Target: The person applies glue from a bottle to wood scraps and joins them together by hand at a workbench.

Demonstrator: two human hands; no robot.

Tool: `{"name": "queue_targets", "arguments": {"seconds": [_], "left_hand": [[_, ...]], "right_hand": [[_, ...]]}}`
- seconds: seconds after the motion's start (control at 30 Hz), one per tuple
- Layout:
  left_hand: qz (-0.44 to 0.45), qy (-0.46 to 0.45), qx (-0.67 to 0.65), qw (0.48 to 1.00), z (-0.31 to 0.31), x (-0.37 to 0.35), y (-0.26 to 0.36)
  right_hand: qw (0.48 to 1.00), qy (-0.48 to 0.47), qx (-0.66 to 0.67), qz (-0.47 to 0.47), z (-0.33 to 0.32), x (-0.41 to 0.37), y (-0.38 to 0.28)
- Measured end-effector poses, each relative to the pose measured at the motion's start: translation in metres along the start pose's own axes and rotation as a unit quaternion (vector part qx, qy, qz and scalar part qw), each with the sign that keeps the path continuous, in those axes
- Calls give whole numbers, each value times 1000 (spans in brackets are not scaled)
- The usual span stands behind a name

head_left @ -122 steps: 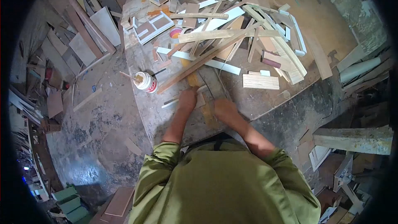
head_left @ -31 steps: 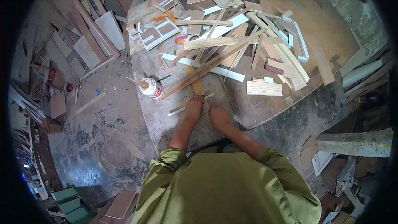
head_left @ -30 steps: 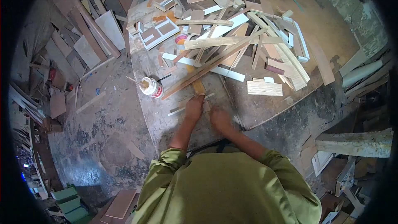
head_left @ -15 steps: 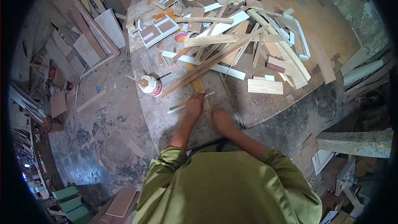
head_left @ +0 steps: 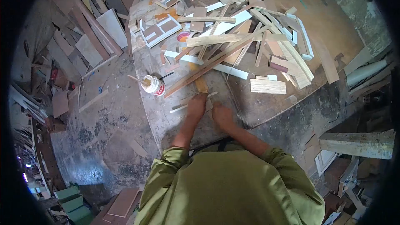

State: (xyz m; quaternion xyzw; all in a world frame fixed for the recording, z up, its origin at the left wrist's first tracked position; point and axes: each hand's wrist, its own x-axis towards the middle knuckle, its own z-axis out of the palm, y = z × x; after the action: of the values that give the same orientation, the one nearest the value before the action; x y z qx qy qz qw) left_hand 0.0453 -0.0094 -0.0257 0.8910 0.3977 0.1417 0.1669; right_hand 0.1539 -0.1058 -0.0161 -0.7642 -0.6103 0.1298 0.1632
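Reference: directions are taken from the two hands, with 12 o'clock pointing away from the body.

The worktop [head_left: 158, 118] extends beneath all items below. A wood pile [head_left: 233, 39] of mixed boards and strips occupies the area at 1 o'clock. A long brown strip [head_left: 191, 78] lies at 12 o'clock, running from the tub side up across the pile. A white-edged panel [head_left: 162, 31] lies at 11 o'clock. A pale block [head_left: 268, 86] lies flat at 2 o'clock. An open white tub [head_left: 153, 86] stands at 10 o'clock; a stick projects from its mouth.

The left hand [head_left: 197, 105] is curled narrow over the middle of the thin white strip [head_left: 179, 108]; whether it grips or only presses cannot be told. The strip emerges at 8 o'clock and at 2 o'clock of that hand. The right hand [head_left: 222, 114] is curled at 4 o'clock of the left, near the strip's upper end; its contents cannot be told. A small tan piece [head_left: 209, 105] shows between the hands.
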Motion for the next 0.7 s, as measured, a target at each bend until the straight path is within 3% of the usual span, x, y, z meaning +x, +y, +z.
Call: {"name": "queue_targets", "arguments": {"seconds": [0.17, 0.3, 0.47, 0.6, 0.7], "left_hand": [[1, 34, -35, 999, 3, 0, -3], [2, 2, -28, 1000, -2, 5, -3], [26, 30, -27, 999, -1, 1, -1], [20, -11, 7, 1000, -4, 2, 3], [59, 47, 6, 997, 3, 0, -3]], "right_hand": [[999, 28, 15, 38, 11, 0, -1], [999, 8, -23, 40, 14, 11, -1], [998, -51, -8, 38, -16, -12, -6], [999, -19, -10, 43, -14, -9, -5], [1000, 13, -9, 16, 14, 17, 5]]}}
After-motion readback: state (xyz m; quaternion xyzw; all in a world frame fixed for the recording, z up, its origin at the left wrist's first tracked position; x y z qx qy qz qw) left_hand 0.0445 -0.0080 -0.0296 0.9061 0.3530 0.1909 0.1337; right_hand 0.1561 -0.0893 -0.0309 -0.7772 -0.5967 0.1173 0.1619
